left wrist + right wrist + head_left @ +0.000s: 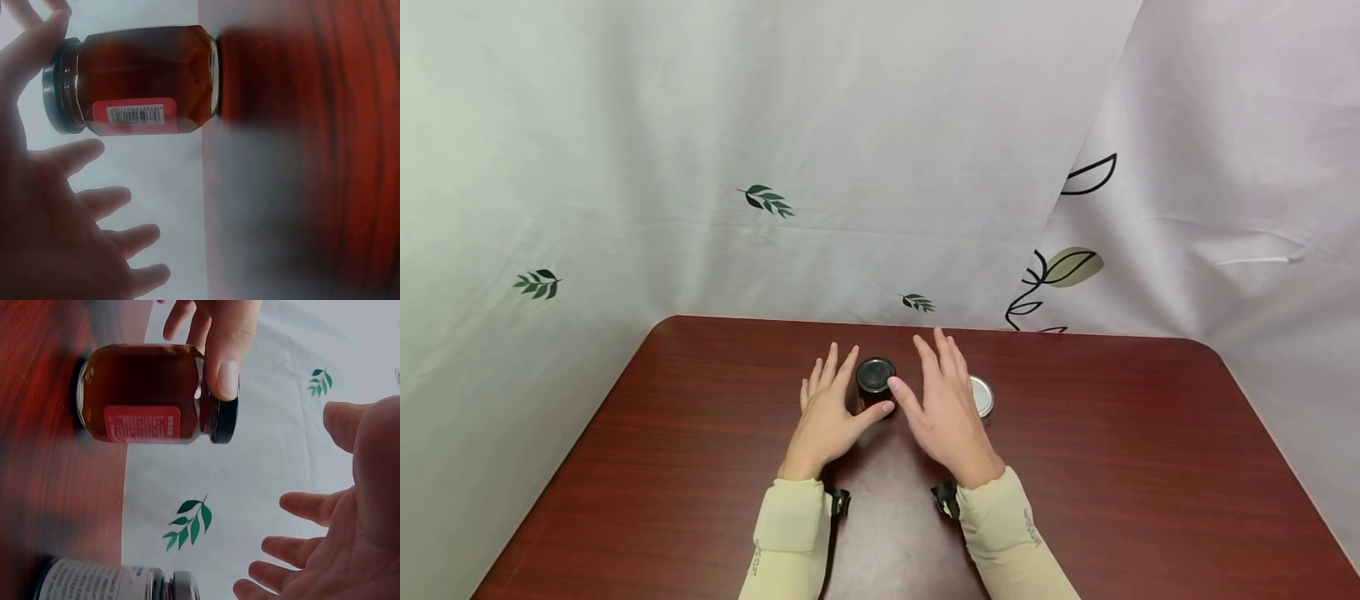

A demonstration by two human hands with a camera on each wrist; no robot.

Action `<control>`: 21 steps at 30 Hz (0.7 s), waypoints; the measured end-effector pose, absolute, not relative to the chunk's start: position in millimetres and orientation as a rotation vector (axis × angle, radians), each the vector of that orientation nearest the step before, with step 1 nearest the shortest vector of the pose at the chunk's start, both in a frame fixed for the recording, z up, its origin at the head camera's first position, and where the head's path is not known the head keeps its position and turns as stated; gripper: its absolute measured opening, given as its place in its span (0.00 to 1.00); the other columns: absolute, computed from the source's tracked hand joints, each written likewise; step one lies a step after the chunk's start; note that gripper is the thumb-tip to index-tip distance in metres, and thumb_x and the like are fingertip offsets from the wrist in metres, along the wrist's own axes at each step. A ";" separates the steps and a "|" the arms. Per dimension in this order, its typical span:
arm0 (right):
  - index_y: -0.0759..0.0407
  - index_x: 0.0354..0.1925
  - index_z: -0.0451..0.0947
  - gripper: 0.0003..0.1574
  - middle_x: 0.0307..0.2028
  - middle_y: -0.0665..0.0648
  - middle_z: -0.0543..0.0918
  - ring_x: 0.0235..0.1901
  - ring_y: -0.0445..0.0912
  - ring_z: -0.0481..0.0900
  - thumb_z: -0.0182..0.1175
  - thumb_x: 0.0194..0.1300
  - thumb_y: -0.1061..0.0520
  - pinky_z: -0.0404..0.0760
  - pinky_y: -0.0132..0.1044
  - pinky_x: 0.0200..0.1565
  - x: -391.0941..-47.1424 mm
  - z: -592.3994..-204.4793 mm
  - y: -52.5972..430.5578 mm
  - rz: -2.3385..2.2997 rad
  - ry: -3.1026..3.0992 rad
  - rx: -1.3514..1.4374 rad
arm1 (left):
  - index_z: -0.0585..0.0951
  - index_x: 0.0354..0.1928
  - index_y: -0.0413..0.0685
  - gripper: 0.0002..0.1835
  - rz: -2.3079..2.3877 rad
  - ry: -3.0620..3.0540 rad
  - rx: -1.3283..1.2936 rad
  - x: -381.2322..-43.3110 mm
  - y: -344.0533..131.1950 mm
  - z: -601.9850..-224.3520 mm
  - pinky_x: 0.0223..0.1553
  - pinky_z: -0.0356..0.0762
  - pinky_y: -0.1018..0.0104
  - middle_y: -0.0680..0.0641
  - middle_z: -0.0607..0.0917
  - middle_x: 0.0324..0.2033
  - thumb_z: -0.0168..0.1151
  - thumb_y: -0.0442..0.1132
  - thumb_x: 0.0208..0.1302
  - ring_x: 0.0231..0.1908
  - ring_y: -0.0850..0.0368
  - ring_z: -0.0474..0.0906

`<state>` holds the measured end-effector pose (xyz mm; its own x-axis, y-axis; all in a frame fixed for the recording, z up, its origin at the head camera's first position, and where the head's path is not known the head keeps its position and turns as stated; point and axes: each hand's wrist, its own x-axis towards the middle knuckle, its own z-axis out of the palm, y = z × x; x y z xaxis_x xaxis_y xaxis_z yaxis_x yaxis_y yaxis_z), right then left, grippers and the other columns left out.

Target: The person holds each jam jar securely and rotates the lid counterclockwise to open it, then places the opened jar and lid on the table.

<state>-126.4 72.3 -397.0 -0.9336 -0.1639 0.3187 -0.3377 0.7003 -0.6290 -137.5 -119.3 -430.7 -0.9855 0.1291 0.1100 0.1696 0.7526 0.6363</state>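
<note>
A glass jar (144, 72) of dark reddish-brown contents stands upright on the table between the two hands. It has a black lid (876, 375) and a red label (144, 422) with small print. My left hand (822, 425) is at the jar's left with its fingers spread and straight, the thumb overlapping the lid in the right wrist view. To the right of the jar is my right hand (947, 417), fingers extended; in the right wrist view a gap shows between it and the jar.
A second jar (94, 581) with a white printed label and silver lid stands just right of the right hand, partly hidden by it in the head view. The reddish-brown table (1112, 467) backs onto a pale leaf-patterned curtain (865, 150).
</note>
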 end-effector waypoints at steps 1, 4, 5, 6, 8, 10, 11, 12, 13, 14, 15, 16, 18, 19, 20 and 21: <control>0.61 0.76 0.59 0.42 0.77 0.66 0.51 0.76 0.61 0.46 0.53 0.75 0.40 0.54 0.64 0.70 -126.3 -397.5 71.3 1.063 -2.670 0.409 | 0.54 0.80 0.60 0.54 -1.057 -2.884 -0.249 -137.6 -119.0 -431.2 0.69 0.36 0.29 0.44 0.43 0.79 0.65 0.69 0.57 0.76 0.33 0.39; 0.61 0.76 0.58 0.43 0.77 0.66 0.51 0.76 0.61 0.47 0.53 0.75 0.40 0.54 0.63 0.70 -125.6 -398.7 68.4 1.079 -2.667 0.427 | 0.55 0.80 0.59 0.54 -1.055 -2.878 -0.256 -137.6 -118.0 -432.1 0.69 0.37 0.30 0.43 0.45 0.79 0.67 0.68 0.57 0.76 0.33 0.41; 0.61 0.76 0.58 0.43 0.77 0.66 0.51 0.76 0.62 0.47 0.54 0.75 0.40 0.54 0.62 0.70 -125.4 -399.2 67.5 1.081 -2.666 0.434 | 0.55 0.80 0.58 0.54 -1.051 -2.878 -0.259 -137.5 -117.6 -432.2 0.70 0.38 0.30 0.42 0.45 0.79 0.67 0.67 0.57 0.76 0.33 0.41; 0.61 0.76 0.58 0.43 0.77 0.66 0.51 0.76 0.62 0.47 0.54 0.75 0.40 0.54 0.62 0.70 -125.1 -399.7 66.6 1.082 -2.664 0.440 | 0.56 0.80 0.57 0.54 -1.041 -2.877 -0.264 -137.6 -117.3 -432.6 0.69 0.38 0.30 0.41 0.46 0.79 0.68 0.67 0.57 0.76 0.32 0.41; 0.62 0.76 0.58 0.43 0.77 0.67 0.51 0.76 0.62 0.48 0.55 0.74 0.40 0.54 0.61 0.70 -124.8 -400.3 64.9 1.085 -2.660 0.452 | 0.56 0.79 0.56 0.53 -1.029 -2.873 -0.272 -137.8 -116.9 -433.5 0.69 0.39 0.29 0.39 0.47 0.79 0.69 0.65 0.57 0.76 0.31 0.42; 0.61 0.76 0.58 0.43 0.77 0.67 0.52 0.76 0.62 0.48 0.55 0.74 0.40 0.54 0.61 0.71 -124.4 -401.1 63.3 1.083 -2.659 0.464 | 0.57 0.79 0.54 0.52 -1.023 -2.872 -0.276 -137.6 -116.3 -433.6 0.68 0.40 0.28 0.38 0.48 0.78 0.69 0.64 0.58 0.76 0.31 0.43; 0.61 0.76 0.58 0.43 0.77 0.66 0.52 0.76 0.62 0.48 0.56 0.74 0.40 0.54 0.60 0.71 -124.4 -401.3 62.5 1.082 -2.660 0.468 | 0.57 0.79 0.54 0.52 -1.022 -2.871 -0.276 -137.3 -116.0 -433.4 0.68 0.40 0.28 0.38 0.48 0.78 0.70 0.63 0.58 0.75 0.31 0.43; 0.61 0.76 0.58 0.43 0.77 0.66 0.52 0.76 0.62 0.49 0.56 0.74 0.40 0.54 0.60 0.71 -124.4 -401.7 61.9 1.080 -2.660 0.472 | 0.57 0.79 0.53 0.52 -1.020 -2.868 -0.278 -137.0 -115.7 -433.4 0.68 0.40 0.28 0.37 0.48 0.78 0.70 0.62 0.58 0.75 0.31 0.43; 0.61 0.76 0.58 0.43 0.77 0.66 0.52 0.76 0.61 0.49 0.56 0.74 0.41 0.54 0.59 0.71 -124.5 -401.9 61.2 1.081 -2.660 0.478 | 0.57 0.79 0.53 0.52 -1.022 -2.867 -0.276 -136.8 -115.4 -433.4 0.68 0.40 0.28 0.38 0.49 0.78 0.71 0.61 0.58 0.75 0.31 0.44; 0.61 0.76 0.59 0.43 0.77 0.66 0.53 0.76 0.61 0.49 0.57 0.74 0.41 0.54 0.59 0.71 -124.6 -402.3 60.6 1.080 -2.659 0.482 | 0.58 0.79 0.53 0.52 -1.023 -2.868 -0.273 -136.7 -115.0 -433.3 0.69 0.40 0.29 0.38 0.49 0.78 0.72 0.60 0.58 0.75 0.31 0.44; 0.61 0.75 0.59 0.43 0.77 0.65 0.53 0.76 0.61 0.50 0.57 0.74 0.41 0.55 0.58 0.71 -124.8 -402.8 60.0 1.080 -2.659 0.485 | 0.58 0.79 0.53 0.52 -1.020 -2.872 -0.271 -136.6 -114.5 -433.1 0.69 0.40 0.29 0.38 0.49 0.78 0.72 0.59 0.57 0.75 0.31 0.44; 0.62 0.75 0.59 0.43 0.77 0.65 0.54 0.75 0.60 0.50 0.57 0.73 0.41 0.55 0.58 0.71 -125.0 -403.2 59.5 1.079 -2.658 0.490 | 0.58 0.79 0.53 0.52 -1.020 -2.873 -0.268 -136.5 -114.1 -433.1 0.69 0.41 0.30 0.38 0.50 0.78 0.73 0.58 0.57 0.75 0.32 0.45; 0.62 0.75 0.60 0.43 0.76 0.65 0.55 0.75 0.60 0.51 0.58 0.73 0.41 0.56 0.58 0.71 -125.6 -404.2 58.6 1.079 -2.655 0.499 | 0.58 0.79 0.52 0.52 -1.028 -2.871 -0.264 -136.8 -113.4 -433.8 0.70 0.41 0.30 0.38 0.51 0.78 0.74 0.57 0.57 0.75 0.32 0.46; 0.62 0.75 0.60 0.43 0.76 0.65 0.56 0.75 0.60 0.52 0.58 0.73 0.41 0.56 0.57 0.71 -125.9 -404.8 58.2 1.078 -2.654 0.504 | 0.58 0.79 0.52 0.52 -1.034 -2.868 -0.264 -136.8 -112.9 -433.9 0.69 0.42 0.30 0.38 0.51 0.78 0.74 0.56 0.56 0.75 0.31 0.47; 0.62 0.75 0.60 0.43 0.76 0.65 0.56 0.75 0.60 0.53 0.58 0.73 0.42 0.56 0.57 0.71 -126.1 -405.3 57.8 1.076 -2.651 0.508 | 0.58 0.79 0.51 0.52 -1.041 -2.865 -0.262 -136.8 -112.5 -434.0 0.69 0.42 0.30 0.38 0.52 0.78 0.74 0.55 0.56 0.75 0.31 0.47; 0.62 0.75 0.60 0.43 0.76 0.65 0.57 0.75 0.59 0.53 0.58 0.73 0.42 0.57 0.57 0.71 -126.5 -405.9 57.3 1.074 -2.651 0.511 | 0.58 0.78 0.51 0.52 -1.046 -2.860 -0.264 -136.9 -112.1 -434.3 0.69 0.43 0.30 0.37 0.53 0.77 0.74 0.55 0.56 0.75 0.31 0.48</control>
